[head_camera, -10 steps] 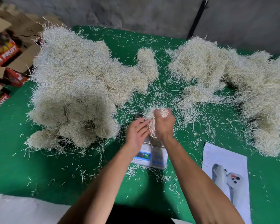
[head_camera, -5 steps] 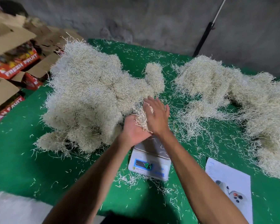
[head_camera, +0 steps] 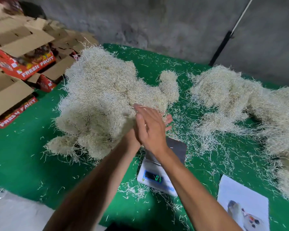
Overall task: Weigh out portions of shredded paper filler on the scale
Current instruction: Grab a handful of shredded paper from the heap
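Fingers of the right hand (head_camera: 150, 129) lie straight, flat against the left hand (head_camera: 132, 139), holding nothing. Large filler pile (head_camera: 103, 100) touches the fingertips at 10 o'clock; unloaded scale (head_camera: 162, 170) sits at 6 o'clock on the tabletop (head_camera: 23, 155). Second pile (head_camera: 240, 100) lies at 3 o'clock, farther off.

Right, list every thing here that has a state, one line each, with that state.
White digital scale: display lit, steel platform bare.
Left hand: fingers straight, mostly hidden behind the right.
Right hand: flat, fingers straight, holding nothing.
Red FRESH FRUIT cardboard boxes: flaps open.
Large left pile of shredded paper filler: heaped loose.
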Available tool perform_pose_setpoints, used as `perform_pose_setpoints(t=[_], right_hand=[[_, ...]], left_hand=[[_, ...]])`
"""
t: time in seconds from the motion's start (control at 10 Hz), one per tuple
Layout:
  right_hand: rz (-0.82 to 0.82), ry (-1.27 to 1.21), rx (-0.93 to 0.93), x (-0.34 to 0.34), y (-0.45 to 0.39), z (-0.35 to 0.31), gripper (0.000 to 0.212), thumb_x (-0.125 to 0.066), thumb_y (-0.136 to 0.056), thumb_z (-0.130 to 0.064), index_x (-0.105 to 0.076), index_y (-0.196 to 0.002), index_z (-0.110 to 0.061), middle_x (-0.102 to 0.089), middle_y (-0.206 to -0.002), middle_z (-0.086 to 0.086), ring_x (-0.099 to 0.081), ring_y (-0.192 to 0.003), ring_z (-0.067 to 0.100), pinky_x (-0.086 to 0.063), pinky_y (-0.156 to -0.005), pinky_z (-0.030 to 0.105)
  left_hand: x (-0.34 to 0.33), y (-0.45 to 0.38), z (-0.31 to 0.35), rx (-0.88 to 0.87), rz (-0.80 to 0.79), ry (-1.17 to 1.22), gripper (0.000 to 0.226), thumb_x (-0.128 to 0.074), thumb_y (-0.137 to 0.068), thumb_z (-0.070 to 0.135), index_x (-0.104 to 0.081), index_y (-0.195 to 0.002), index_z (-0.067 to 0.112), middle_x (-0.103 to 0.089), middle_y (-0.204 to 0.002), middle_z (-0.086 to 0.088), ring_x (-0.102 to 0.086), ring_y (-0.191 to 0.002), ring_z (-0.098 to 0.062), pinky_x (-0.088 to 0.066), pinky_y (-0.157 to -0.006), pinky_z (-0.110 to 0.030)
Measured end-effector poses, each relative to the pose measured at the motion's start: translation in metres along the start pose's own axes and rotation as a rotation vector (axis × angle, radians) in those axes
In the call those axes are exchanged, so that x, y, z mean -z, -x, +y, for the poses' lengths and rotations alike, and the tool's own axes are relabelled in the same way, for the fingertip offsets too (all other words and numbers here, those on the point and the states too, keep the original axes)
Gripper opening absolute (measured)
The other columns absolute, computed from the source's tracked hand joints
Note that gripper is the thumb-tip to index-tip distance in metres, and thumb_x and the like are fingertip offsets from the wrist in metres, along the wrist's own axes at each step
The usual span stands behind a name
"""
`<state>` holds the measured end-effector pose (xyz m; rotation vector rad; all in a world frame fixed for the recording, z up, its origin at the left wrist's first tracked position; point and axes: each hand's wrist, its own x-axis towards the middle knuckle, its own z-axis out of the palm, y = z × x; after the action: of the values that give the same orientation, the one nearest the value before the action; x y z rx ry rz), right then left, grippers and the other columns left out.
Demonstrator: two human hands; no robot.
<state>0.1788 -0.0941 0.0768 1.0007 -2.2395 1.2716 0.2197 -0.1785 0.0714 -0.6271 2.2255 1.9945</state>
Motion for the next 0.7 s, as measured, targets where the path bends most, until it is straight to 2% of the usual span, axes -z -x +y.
perform_pose_setpoints(t=[0.1,0.2,0.3,0.4,0.5,0.6,0.7], right_hand=[[-0.026,0.112,-0.138,0.019,-0.014,0.036,0.030,-0.059,-0.105,-0.033,-0.073,-0.127,-0.019,-0.066,-0.138,-0.001,-0.058,-0.130,0.014,-0.034,-0.119,0.049],[0.005,0.175,-0.044,0.021,0.003,0.056,0.028,-0.061,-0.103,-0.025,-0.072,-0.124,-0.010,-0.061,-0.138,0.011,-0.054,-0.132,0.026,-0.029,-0.122,0.050],[0.087,0.252,-0.018,0.011,0.006,0.071,0.028,-0.054,-0.104,-0.028,-0.074,-0.102,-0.008,-0.066,-0.113,0.012,-0.061,-0.107,0.024,-0.045,-0.102,0.040],[-0.007,0.165,-0.355,0.018,-0.026,0.100,0.035,-0.052,-0.100,-0.028,-0.070,-0.075,-0.010,-0.067,-0.068,0.004,-0.055,-0.054,0.016,-0.045,-0.053,0.027],[-0.093,0.049,-0.706,0.020,-0.043,0.141,0.043,-0.051,-0.097,-0.033,-0.063,-0.063,-0.009,-0.055,-0.050,0.003,-0.043,-0.039,0.017,-0.039,-0.043,0.029],[-0.075,0.003,-0.849,0.010,-0.061,0.175,0.046,-0.044,-0.104,-0.040,-0.065,-0.083,-0.005,-0.054,-0.056,0.004,-0.043,-0.042,0.018,-0.038,-0.039,0.027],[-0.091,-0.133,-0.818,0.000,-0.079,0.198,0.060,-0.026,-0.105,-0.063,-0.060,-0.114,-0.014,-0.068,-0.101,0.014,-0.067,-0.080,0.003,-0.054,-0.057,0.019]], left_hand=[[-0.023,-0.035,0.001,0.083,-0.181,0.074,0.033,-0.048,-0.103,0.005,-0.042,-0.124,0.029,-0.051,-0.110,0.038,-0.040,-0.083,0.035,-0.022,-0.104,0.001],[-0.008,-0.053,0.025,0.115,-0.246,0.383,0.029,-0.038,-0.105,0.052,-0.060,-0.096,0.036,-0.063,-0.092,0.023,-0.059,-0.084,0.008,-0.035,-0.108,-0.020],[-0.014,-0.063,0.023,0.184,-0.229,0.580,0.034,-0.034,-0.100,0.067,-0.067,-0.105,0.063,-0.067,-0.106,0.038,-0.061,-0.102,0.018,-0.045,-0.098,-0.011],[-0.032,-0.080,0.024,0.463,-0.451,0.810,0.096,-0.030,-0.084,0.086,-0.073,-0.119,0.008,-0.071,-0.119,-0.016,-0.068,-0.112,-0.029,-0.054,-0.095,-0.044],[-0.045,-0.108,0.025,0.541,-0.401,0.772,0.103,-0.017,-0.089,0.083,-0.052,-0.138,-0.001,-0.062,-0.129,-0.026,-0.063,-0.117,-0.037,-0.048,-0.100,-0.049],[-0.049,-0.144,0.013,0.541,-0.130,0.797,0.087,-0.019,-0.099,0.070,-0.044,-0.143,0.000,-0.052,-0.142,-0.023,-0.052,-0.129,-0.038,-0.040,-0.111,-0.050],[-0.044,-0.178,0.001,0.539,0.068,0.774,0.073,-0.016,-0.105,0.058,-0.048,-0.143,0.004,-0.054,-0.144,-0.016,-0.056,-0.125,-0.030,-0.052,-0.095,-0.047]])
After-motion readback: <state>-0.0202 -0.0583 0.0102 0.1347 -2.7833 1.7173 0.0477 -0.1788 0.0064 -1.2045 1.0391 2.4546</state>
